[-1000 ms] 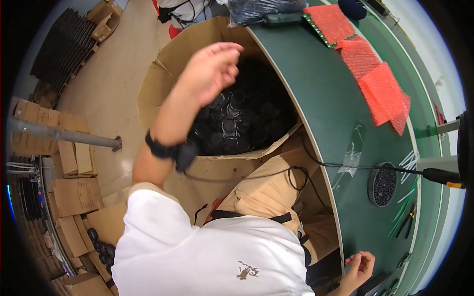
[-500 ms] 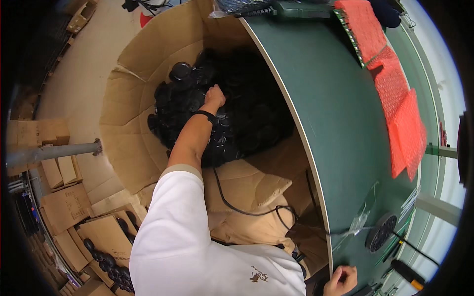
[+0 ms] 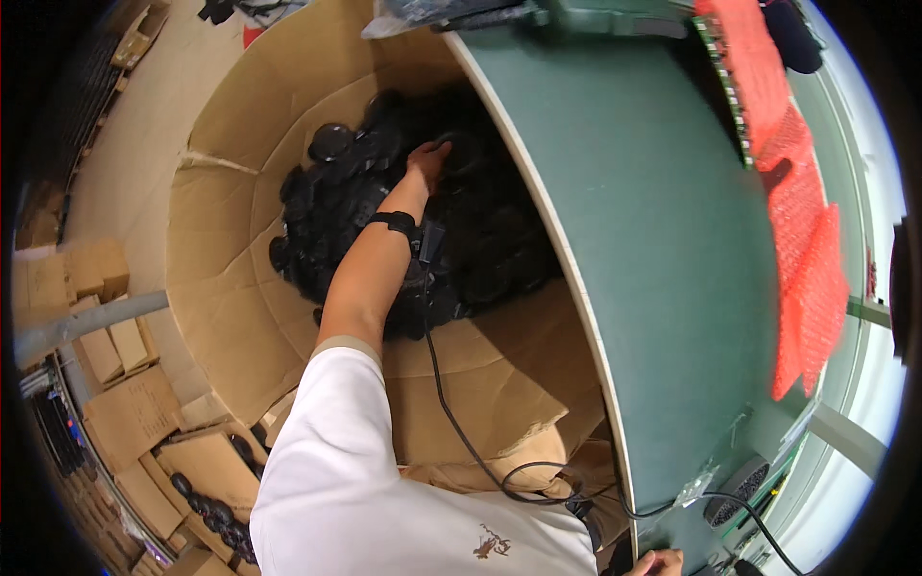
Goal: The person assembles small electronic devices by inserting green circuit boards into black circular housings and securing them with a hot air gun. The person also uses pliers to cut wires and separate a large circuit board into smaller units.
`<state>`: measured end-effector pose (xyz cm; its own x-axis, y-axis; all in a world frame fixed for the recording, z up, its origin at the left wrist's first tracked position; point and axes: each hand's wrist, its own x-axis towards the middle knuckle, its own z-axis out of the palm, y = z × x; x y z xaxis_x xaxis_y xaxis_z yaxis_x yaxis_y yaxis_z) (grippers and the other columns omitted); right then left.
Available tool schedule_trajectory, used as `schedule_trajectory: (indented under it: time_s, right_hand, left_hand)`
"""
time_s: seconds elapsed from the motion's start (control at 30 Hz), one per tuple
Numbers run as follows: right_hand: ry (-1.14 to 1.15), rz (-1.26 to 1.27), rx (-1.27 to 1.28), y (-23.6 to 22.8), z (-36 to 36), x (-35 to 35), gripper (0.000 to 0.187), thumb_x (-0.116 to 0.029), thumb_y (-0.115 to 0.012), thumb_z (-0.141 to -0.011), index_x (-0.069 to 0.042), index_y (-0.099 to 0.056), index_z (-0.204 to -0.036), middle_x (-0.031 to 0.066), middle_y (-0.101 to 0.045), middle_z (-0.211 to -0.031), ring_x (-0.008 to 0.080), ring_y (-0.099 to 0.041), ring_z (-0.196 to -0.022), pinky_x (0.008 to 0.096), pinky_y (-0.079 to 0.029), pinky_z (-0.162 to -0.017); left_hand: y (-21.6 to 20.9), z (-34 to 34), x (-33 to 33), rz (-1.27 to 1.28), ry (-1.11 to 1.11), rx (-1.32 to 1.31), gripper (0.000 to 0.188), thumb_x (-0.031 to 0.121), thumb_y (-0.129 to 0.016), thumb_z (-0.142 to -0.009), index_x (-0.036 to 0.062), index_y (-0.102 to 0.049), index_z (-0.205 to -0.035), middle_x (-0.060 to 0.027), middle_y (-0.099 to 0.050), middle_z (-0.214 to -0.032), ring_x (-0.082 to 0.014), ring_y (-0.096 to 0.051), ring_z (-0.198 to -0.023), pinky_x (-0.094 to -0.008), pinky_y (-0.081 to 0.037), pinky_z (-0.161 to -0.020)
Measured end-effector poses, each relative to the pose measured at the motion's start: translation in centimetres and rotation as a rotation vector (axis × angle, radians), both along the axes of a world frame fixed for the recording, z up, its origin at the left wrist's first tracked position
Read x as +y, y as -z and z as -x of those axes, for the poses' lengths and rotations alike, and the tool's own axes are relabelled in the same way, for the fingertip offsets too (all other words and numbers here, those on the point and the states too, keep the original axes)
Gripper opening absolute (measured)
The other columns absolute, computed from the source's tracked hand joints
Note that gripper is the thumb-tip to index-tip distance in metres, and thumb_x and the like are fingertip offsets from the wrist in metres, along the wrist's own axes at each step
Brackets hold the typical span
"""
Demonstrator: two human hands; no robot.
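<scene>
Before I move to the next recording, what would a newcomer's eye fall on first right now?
Probably the big brown cardboard box left of centre, with a heap of round black pieces inside and the person's bare left hand in among them. Next, the bright red bubble wrap along the right side of the green tabletop.

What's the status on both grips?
Left grip at black discs in cardboard box, hold unclear. Right grip at edge of green tabletop. Black cable trailing from wristband.

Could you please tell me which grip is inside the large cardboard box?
The left grip, over the black round parts; the right grip is by the green table.
</scene>
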<state>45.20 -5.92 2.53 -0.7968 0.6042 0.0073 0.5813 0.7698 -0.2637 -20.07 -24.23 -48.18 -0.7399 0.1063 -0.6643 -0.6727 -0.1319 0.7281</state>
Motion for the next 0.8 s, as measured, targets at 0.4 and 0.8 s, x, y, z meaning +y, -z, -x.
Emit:
schedule_trajectory:
  time_s: [0.4, 0.8]
  right_hand:
    - [0.073, 0.059, 0.066, 0.1, -0.7, -0.1, 0.012, -0.016, -0.077, -0.087, -0.01, -0.066, -0.088, 0.0052, -0.054, -0.063, 0.0234, -0.052, -0.051, 0.0381, -0.042, -0.049]
    - [-0.152, 0.382, 0.094, -4.1, 2.9, 1.9, 0.008, -0.011, -0.075, -0.085, -0.007, -0.067, -0.085, 0.0083, -0.065, -0.073, 0.0263, -0.064, -0.057, 0.039, -0.052, -0.053]
  left_hand:
    - [-7.0, -2.9, 5.3, 0.505, 0.187, 0.257, 0.036, 0.016, -0.077, -0.09, -0.0014, -0.068, -0.121, -0.0093, -0.072, -0.102, -0.0201, -0.067, -0.087, -0.0325, -0.053, -0.074]
    - [-45.2, -17.3, -7.5, 0.191, 0.615, 0.535, 0.019, 0.011, -0.073, -0.091, 0.0002, -0.067, -0.106, -0.0058, -0.071, -0.096, -0.0154, -0.067, -0.086, -0.0314, -0.055, -0.078]
